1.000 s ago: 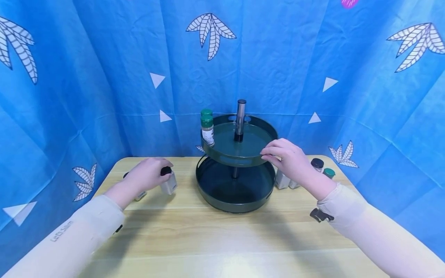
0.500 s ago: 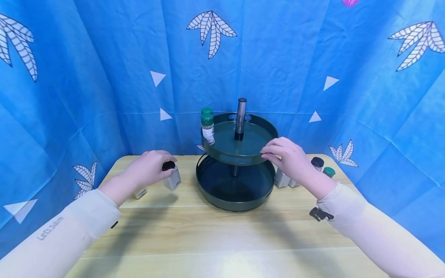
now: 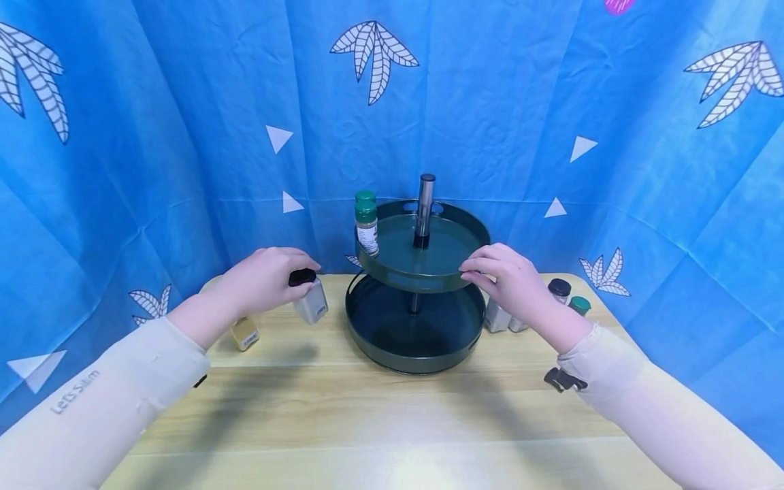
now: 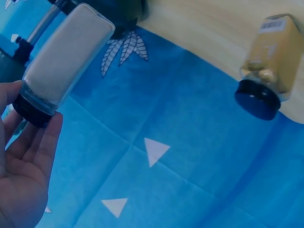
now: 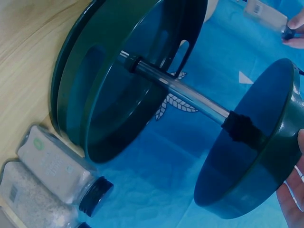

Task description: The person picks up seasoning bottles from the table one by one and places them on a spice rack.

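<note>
My left hand (image 3: 260, 282) grips a clear seasoning jar (image 3: 312, 303) by its black cap, fingers on one side and thumb on the other. Pale powder fills the jar (image 4: 69, 54), which hangs tilted above the table, left of a dark green two-tier turntable (image 3: 416, 365). At the right front of the upper tier, my right hand (image 3: 507, 278) pinches the rim between thumb and fingers. Two green-capped spice bottles (image 3: 367, 237) stand at that tier's left side; the lower tier (image 3: 410, 333) has nothing on it. A chrome post (image 5: 185, 95) joins the tiers.
Behind the left forearm stands a yellow-filled jar (image 4: 275, 52) with a black cap. Several jars, including a pale jar (image 5: 57, 166), stand right of the turntable, partly hidden by the right arm. A blue curtain (image 3: 502, 102) hangs behind the wooden table (image 3: 367, 422).
My left hand has lifted the jar upward and slightly to the right, uncovering more of the yellow-filled jar. The right hand stays at the upper rim.
</note>
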Demonstrator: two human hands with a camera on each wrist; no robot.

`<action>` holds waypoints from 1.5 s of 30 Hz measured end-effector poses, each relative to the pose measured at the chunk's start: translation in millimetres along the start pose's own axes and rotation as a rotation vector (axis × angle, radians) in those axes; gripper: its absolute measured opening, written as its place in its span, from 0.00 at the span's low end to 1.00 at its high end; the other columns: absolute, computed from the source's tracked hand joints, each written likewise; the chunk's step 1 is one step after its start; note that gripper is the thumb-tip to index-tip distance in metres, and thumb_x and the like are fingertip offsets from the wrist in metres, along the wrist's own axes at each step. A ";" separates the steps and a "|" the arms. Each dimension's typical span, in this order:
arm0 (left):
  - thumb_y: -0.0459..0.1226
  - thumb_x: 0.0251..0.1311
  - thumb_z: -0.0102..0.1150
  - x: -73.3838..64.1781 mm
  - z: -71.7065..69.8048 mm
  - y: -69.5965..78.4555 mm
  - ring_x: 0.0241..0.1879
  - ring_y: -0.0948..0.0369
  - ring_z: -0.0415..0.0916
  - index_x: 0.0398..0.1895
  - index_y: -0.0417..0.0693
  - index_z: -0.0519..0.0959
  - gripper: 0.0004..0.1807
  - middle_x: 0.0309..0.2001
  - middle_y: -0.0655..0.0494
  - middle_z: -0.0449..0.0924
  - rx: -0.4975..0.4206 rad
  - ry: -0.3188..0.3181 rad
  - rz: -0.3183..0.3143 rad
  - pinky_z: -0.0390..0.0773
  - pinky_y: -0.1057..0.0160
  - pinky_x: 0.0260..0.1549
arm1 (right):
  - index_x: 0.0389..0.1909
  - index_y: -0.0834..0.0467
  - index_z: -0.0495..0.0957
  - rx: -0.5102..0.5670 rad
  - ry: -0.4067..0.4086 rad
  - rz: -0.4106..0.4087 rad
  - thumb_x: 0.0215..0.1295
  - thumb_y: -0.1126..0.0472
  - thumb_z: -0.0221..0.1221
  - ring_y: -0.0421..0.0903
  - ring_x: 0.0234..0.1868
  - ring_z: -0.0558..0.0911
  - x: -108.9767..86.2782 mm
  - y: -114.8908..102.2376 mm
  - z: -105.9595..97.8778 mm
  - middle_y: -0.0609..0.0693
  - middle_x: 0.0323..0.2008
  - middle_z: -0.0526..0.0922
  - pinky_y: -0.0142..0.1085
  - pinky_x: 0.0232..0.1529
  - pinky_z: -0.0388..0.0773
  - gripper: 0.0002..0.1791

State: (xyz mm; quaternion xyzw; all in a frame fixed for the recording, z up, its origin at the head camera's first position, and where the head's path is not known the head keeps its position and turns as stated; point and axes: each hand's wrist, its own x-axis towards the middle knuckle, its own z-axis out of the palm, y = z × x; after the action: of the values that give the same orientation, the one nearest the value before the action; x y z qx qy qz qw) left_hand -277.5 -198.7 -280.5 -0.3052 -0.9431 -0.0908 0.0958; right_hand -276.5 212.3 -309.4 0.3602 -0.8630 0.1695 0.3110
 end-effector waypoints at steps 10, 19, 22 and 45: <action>0.39 0.63 0.67 9.1 -15.8 8.6 0.52 0.48 0.81 0.55 0.43 0.83 0.18 0.54 0.46 0.83 0.009 0.039 0.049 0.82 0.46 0.48 | 0.39 0.56 0.88 0.000 0.011 -0.009 0.52 0.69 0.73 0.50 0.43 0.81 -0.2 1.6 1.0 0.50 0.38 0.86 0.43 0.41 0.83 0.13; 0.39 0.60 0.70 11.8 -32.6 16.7 0.51 0.50 0.82 0.53 0.42 0.83 0.19 0.52 0.47 0.84 0.016 0.153 0.101 0.83 0.49 0.47 | 0.39 0.57 0.88 0.002 0.017 -0.017 0.51 0.69 0.74 0.50 0.43 0.81 1.3 0.4 -0.2 0.51 0.38 0.86 0.43 0.40 0.83 0.13; 0.39 0.60 0.70 12.3 -36.7 18.5 0.50 0.51 0.82 0.54 0.43 0.83 0.19 0.52 0.48 0.84 0.017 0.173 0.112 0.84 0.50 0.46 | 0.39 0.58 0.88 0.003 0.015 -0.011 0.51 0.69 0.74 0.50 0.43 0.81 1.4 -0.2 -0.8 0.51 0.38 0.86 0.44 0.41 0.84 0.13; 0.39 0.62 0.69 18.2 -58.7 33.2 0.50 0.51 0.81 0.55 0.42 0.82 0.19 0.53 0.48 0.83 0.011 0.317 0.144 0.82 0.50 0.49 | 0.39 0.58 0.88 0.005 0.013 -0.007 0.52 0.70 0.73 0.50 0.43 0.81 1.3 -0.7 -0.6 0.51 0.38 0.86 0.44 0.40 0.84 0.13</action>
State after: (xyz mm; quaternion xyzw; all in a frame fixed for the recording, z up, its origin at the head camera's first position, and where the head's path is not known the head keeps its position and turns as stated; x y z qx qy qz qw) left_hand -265.0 -175.6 -215.8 -0.3534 -0.8922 -0.1257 0.2515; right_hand -276.5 211.5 -308.1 0.3631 -0.8592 0.1728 0.3163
